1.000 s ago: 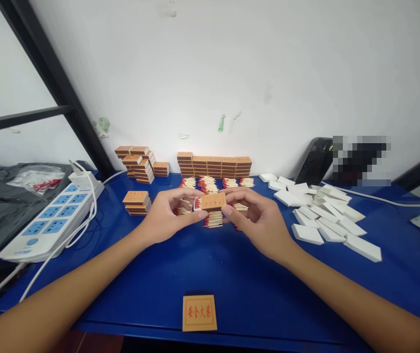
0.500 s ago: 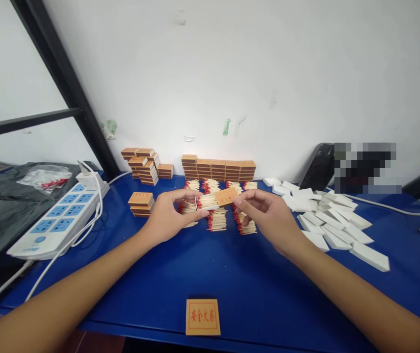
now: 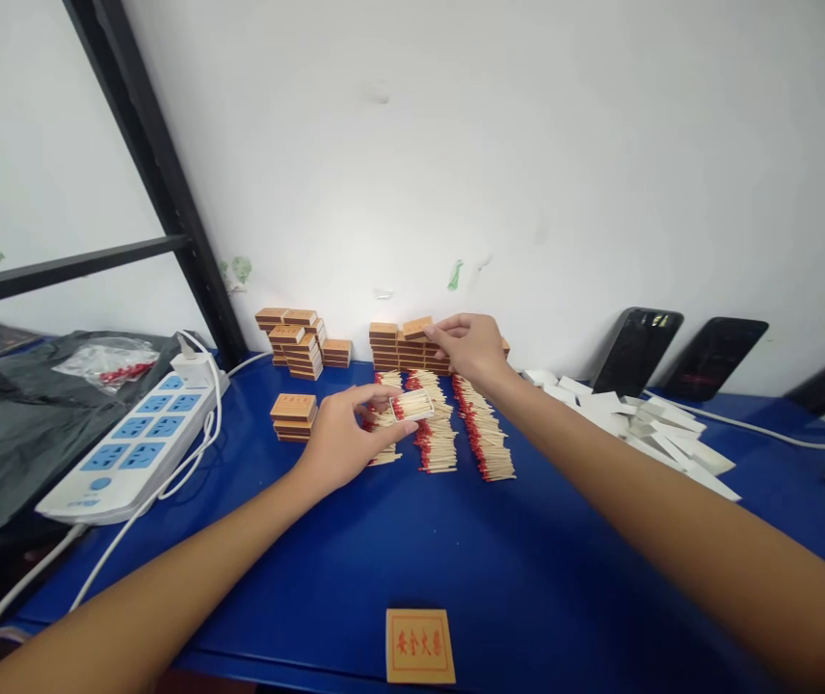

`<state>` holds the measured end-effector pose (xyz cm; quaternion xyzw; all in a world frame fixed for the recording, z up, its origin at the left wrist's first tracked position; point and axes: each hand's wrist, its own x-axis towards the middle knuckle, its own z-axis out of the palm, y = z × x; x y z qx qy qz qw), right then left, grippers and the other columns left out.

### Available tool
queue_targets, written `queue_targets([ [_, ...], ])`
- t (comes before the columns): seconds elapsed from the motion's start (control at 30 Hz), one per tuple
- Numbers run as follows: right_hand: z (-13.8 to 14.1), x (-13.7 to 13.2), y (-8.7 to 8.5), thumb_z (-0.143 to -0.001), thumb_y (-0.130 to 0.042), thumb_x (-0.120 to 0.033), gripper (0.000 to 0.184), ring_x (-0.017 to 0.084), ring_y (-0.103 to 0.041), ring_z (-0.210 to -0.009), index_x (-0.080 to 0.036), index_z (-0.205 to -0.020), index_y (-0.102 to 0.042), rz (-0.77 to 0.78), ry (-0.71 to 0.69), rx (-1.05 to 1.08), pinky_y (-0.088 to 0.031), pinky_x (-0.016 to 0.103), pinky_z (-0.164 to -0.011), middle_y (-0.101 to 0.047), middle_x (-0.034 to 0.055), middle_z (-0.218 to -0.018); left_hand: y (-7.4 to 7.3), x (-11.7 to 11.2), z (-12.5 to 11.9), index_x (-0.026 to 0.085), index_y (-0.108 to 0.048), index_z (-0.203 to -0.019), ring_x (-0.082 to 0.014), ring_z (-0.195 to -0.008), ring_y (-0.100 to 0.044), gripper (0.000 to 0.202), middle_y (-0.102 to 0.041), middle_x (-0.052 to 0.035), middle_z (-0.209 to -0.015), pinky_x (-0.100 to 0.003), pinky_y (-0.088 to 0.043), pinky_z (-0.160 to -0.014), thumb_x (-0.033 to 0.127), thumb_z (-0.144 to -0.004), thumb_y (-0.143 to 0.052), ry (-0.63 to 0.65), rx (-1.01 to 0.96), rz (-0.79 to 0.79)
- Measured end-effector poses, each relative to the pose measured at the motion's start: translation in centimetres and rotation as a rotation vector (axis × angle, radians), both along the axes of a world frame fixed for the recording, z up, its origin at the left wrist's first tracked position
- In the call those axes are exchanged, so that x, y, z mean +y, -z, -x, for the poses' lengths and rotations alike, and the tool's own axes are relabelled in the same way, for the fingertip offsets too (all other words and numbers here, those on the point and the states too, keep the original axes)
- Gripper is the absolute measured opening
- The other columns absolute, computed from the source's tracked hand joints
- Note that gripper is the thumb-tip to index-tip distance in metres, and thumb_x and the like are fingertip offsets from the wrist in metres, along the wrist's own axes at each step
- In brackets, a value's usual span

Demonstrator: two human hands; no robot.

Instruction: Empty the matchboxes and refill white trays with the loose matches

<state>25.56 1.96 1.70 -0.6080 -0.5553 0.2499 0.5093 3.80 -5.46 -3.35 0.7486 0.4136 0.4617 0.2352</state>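
My left hand (image 3: 346,434) is closed on a white inner tray full of matches (image 3: 411,404), held just above the rows of loose red-tipped matches (image 3: 456,434) on the blue table (image 3: 456,559). My right hand (image 3: 468,345) reaches to the back and pinches an orange matchbox sleeve (image 3: 417,328) on top of the row of stacked sleeves (image 3: 402,349) by the wall.
More orange matchbox stacks (image 3: 297,339) stand at the back left, a small stack (image 3: 292,416) near my left hand. White trays (image 3: 644,429) lie heaped at the right. A power strip (image 3: 142,439) with cables sits left. One matchbox (image 3: 420,645) lies at the front edge. Two phones (image 3: 636,349) lean on the wall.
My right hand pulled the orange sleeve off the tray and carried it back to the stacked row by the wall. My left hand kept the filled tray, staying near the loose matches.
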Motion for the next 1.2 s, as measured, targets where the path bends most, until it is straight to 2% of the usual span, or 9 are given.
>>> queue_targets([
  [0.4, 0.9, 2.3, 1.7, -0.091, -0.078, -0.037, 0.022, 0.017, -0.068, -0.060, -0.018, -0.084, -0.070, -0.004, 0.062, -0.154, -0.050, 0.032, -0.066, -0.075, 0.0050, -0.075, -0.2, -0.2, -0.1, 0.023, -0.083, -0.115, -0.0183, -0.069, -0.068, 0.048, -0.082, -0.0066, -0.102, -0.035, -0.061, -0.067, 0.050, -0.076, -0.091, -0.018, -0.007, 0.064],
  [0.57, 0.3, 2.1, 1.2, -0.086, -0.081, -0.034, 0.020, 0.021, -0.068, -0.072, -0.019, -0.079, -0.071, -0.054, 0.104, -0.288, -0.050, 0.035, -0.072, -0.075, 0.0070, -0.079, -0.1, -0.1, 0.1, 0.024, -0.081, -0.116, -0.0255, -0.094, -0.077, 0.048, -0.082, -0.0082, -0.116, -0.038, -0.064, -0.079, 0.049, -0.077, -0.091, 0.013, -0.020, 0.026],
  [0.63, -0.3, 0.7, 1.0, -0.089, -0.078, -0.035, 0.019, 0.021, -0.067, -0.072, -0.019, -0.082, -0.072, -0.113, 0.062, -0.340, -0.050, 0.035, -0.072, -0.075, 0.0065, -0.079, -0.2, -0.2, 0.1, 0.023, -0.079, -0.116, -0.0278, -0.103, -0.078, 0.047, -0.082, -0.0084, -0.117, -0.039, -0.064, -0.084, 0.048, -0.077, -0.091, 0.035, -0.022, 0.030],
  [0.73, -2.0, -3.4, 0.8, -0.096, -0.069, -0.043, 0.025, 0.020, -0.066, -0.074, -0.019, -0.093, -0.077, -0.171, -0.221, -0.359, -0.052, 0.035, -0.072, -0.078, 0.0069, -0.089, -0.3, -0.5, -0.1, 0.023, -0.079, -0.113, -0.0274, -0.101, -0.078, 0.046, -0.082, -0.0079, -0.114, -0.040, -0.063, -0.087, 0.048, -0.077, -0.092, 0.042, 0.010, 0.030],
  [0.8, -3.2, -6.7, 0.7, -0.096, -0.069, -0.050, 0.032, 0.018, -0.067, -0.074, -0.022, -0.108, -0.079, -0.110, -0.433, -0.364, -0.054, 0.034, -0.070, -0.079, 0.0069, -0.103, -0.3, -0.8, -0.2, 0.023, -0.080, -0.112, -0.0264, -0.097, -0.078, 0.045, -0.082, -0.0070, -0.111, -0.040, -0.063, -0.087, 0.049, -0.077, -0.092, 0.046, 0.040, 0.013],
  [0.87, -4.2, -9.7, 0.9, -0.091, -0.076, -0.054, 0.042, 0.017, -0.065, -0.066, -0.024, -0.120, -0.077, -0.004, -0.535, -0.323, -0.053, 0.032, -0.059, -0.077, 0.0053, -0.095, -0.4, -1.2, -0.4, 0.023, -0.080, -0.112, -0.0251, -0.095, -0.077, 0.044, -0.082, -0.0061, -0.109, -0.038, -0.062, -0.084, 0.049, -0.078, -0.091, 0.068, 0.068, 0.001],
  [1.0, -4.8, -12.7, 2.1, -0.087, -0.081, -0.054, 0.052, 0.016, -0.066, -0.064, -0.027, -0.131, -0.073, 0.064, -0.541, -0.235, -0.055, 0.030, -0.053, -0.073, 0.0035, -0.090, -0.7, -1.7, -0.7, 0.023, -0.080, -0.111, -0.0221, -0.098, -0.076, 0.039, -0.082, -0.0039, -0.108, -0.032, -0.061, -0.084, 0.039, -0.078, -0.093, 0.164, 0.095, -0.030],
  [1.1, -4.6, -12.9, 2.9, -0.087, -0.082, -0.052, 0.043, 0.016, -0.068, -0.070, -0.026, -0.121, -0.076, 0.007, -0.536, -0.227, -0.055, 0.029, -0.055, -0.074, 0.0058, -0.100, -0.8, -1.9, -0.8, 0.023, -0.080, -0.111, -0.0213, -0.098, -0.076, 0.041, -0.082, -0.0027, -0.106, -0.032, -0.060, -0.088, 0.036, -0.075, -0.096, 0.215, 0.109, -0.083],
  [1.2, -5.0, -12.6, 3.0, -0.087, -0.081, -0.052, 0.038, 0.017, -0.068, -0.070, -0.024, -0.113, -0.076, 0.013, -0.558, -0.252, -0.053, 0.029, -0.057, -0.074, 0.0047, -0.094, -0.8, -2.0, -0.8, 0.024, -0.080, -0.114, -0.0218, -0.101, -0.075, 0.044, -0.081, -0.0031, -0.109, -0.033, -0.060, -0.093, 0.037, -0.075, -0.096, 0.224, 0.129, -0.137],
])
